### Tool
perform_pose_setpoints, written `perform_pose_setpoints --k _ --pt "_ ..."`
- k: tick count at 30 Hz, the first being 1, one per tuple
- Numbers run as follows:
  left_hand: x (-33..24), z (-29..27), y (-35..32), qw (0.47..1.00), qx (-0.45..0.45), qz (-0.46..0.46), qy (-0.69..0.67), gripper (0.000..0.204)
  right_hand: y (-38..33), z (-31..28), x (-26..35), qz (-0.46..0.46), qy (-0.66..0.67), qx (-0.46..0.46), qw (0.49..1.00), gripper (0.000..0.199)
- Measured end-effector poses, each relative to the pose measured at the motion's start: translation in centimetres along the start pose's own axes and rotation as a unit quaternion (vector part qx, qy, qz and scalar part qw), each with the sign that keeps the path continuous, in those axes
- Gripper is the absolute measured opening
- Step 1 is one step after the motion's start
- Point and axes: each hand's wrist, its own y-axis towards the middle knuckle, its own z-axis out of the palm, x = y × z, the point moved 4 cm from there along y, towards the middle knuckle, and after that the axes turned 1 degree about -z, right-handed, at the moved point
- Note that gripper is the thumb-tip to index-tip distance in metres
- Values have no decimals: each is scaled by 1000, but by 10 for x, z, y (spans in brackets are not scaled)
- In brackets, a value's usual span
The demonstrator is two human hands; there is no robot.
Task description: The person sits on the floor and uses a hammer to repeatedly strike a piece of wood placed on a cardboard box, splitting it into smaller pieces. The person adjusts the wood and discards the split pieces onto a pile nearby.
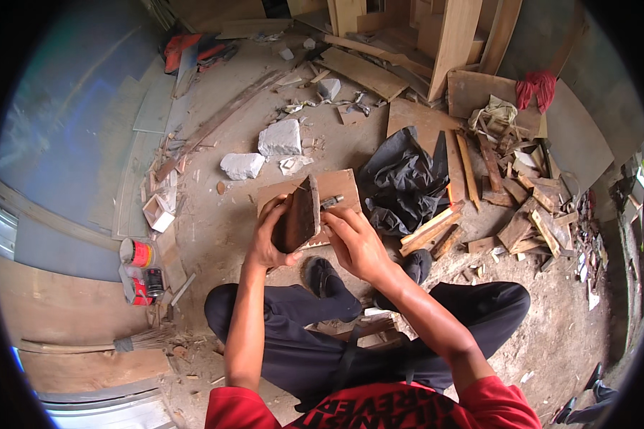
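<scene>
My left hand (268, 232) is wrapped round a dark brown piece of wood (304, 214), which stands tilted on edge in front of me. Against the near right side of this wood, the fingers of my right hand (354, 239) are pinched together; whatever lies between them is too small or hidden to name. Just beyond those fingertips shows a small dark metal piece (332, 201), which looks like a hammer head. Under both hands lies a flat light-brown board (345, 184), partly covered by the wood and my hands.
Crumpled black plastic (401, 171) lies right of the board, beside wood strips (433, 229). Scrap wood (522, 214) is heaped farther right. White blocks (279, 137) sit ahead. Cans (137, 252) stand at left, above a broom (139, 339). Another person's foot (567, 410) shows at lower right.
</scene>
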Motion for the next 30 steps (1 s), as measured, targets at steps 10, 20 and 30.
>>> perform_pose_setpoints --k 10,20,30 --pt "-76 19 9 983 137 -119 36 80 -7 -26 8 -48 68 81 993 15" --pt "-41 -104 -32 968 -182 -163 54 28 -43 -26 -6 -19 94 168 981 11" --pt "-71 -26 -14 991 -21 -114 59 37 -78 -84 -121 248 35 -204 946 19"
